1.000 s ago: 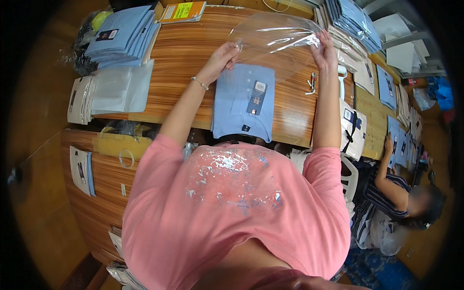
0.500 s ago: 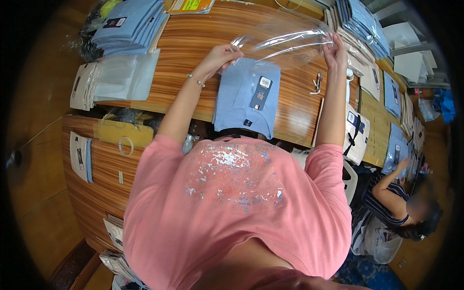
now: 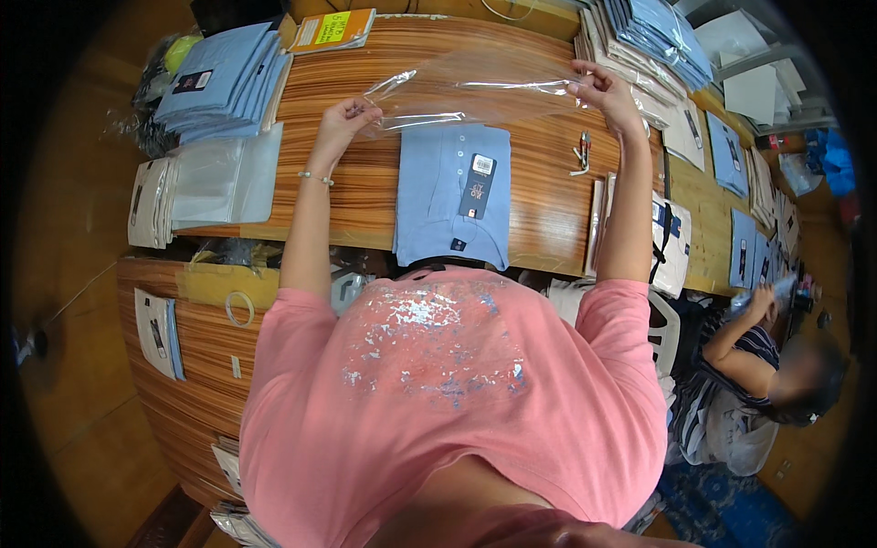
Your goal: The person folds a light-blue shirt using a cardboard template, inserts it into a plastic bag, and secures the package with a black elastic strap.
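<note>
A clear plastic bag (image 3: 475, 87) is stretched between my two hands above the far part of the table. My left hand (image 3: 345, 121) pinches its left end, with a beaded bracelet on the wrist. At the other end, my right hand (image 3: 605, 96) grips the bag between thumb and fingers. Just nearer to me than the bag lies a folded light-blue shirt (image 3: 429, 196), buttons up, its collar toward me. A dark hang tag (image 3: 476, 194) with a white label rests on its front. Neither hand touches the shirt.
Stacked blue shirts (image 3: 219, 78) and frosted bags (image 3: 224, 178) lie at the left of the wooden table (image 3: 356, 215). More folded shirts (image 3: 653, 41) are piled far right. A small snipping tool (image 3: 582, 153) lies near my right forearm. Another person (image 3: 744, 356) works at the right.
My left hand has moved left, away from the shirt's far edge, and the bag is now spread wider. The right hand has shifted slightly left. The other person's hands now hold something clear or pale.
</note>
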`<state>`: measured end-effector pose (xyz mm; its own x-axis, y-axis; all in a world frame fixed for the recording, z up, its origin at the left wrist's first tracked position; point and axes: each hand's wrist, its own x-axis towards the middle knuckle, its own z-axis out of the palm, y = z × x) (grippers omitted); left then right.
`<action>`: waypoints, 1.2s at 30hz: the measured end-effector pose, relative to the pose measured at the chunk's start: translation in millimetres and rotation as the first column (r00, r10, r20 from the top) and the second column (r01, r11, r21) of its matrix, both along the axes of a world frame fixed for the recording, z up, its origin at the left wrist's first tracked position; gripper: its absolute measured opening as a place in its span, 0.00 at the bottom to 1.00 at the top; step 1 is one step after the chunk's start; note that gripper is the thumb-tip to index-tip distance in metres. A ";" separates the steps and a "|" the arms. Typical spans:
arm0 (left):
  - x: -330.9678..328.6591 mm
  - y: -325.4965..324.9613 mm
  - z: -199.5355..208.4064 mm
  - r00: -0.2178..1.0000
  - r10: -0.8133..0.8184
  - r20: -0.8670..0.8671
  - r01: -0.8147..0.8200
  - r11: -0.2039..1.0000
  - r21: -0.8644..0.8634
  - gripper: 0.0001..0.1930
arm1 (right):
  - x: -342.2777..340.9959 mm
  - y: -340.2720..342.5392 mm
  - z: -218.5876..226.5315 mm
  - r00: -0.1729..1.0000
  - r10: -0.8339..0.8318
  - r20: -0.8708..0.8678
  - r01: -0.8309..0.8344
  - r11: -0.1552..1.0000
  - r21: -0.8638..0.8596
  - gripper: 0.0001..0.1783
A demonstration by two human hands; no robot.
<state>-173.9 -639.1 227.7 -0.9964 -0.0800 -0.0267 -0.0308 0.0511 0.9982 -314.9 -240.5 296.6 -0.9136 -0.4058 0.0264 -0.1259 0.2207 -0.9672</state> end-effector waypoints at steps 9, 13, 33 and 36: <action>-3.5 -22.6 11.8 0.996 0.073 0.053 -0.073 0.997 0.000 0.06 | 7.0 4.5 -27.1 0.970 -0.234 0.061 0.237 0.970 -0.047 0.06; -16.4 -19.0 9.2 0.728 0.417 -0.544 -0.634 0.712 -0.302 0.07 | 9.0 -0.4 -41.6 0.967 -0.229 0.112 0.239 0.967 -0.092 0.09; -17.9 62.6 -41.0 0.904 -0.201 0.378 0.081 0.947 0.310 0.09 | 70.5 -105.9 -131.1 0.694 0.158 0.702 0.540 0.530 -0.653 0.15; -20.8 50.9 -51.2 0.929 -0.067 0.364 -0.006 0.980 0.197 0.08 | 57.7 -91.9 -134.6 0.738 -0.027 0.675 0.474 0.732 -0.489 0.13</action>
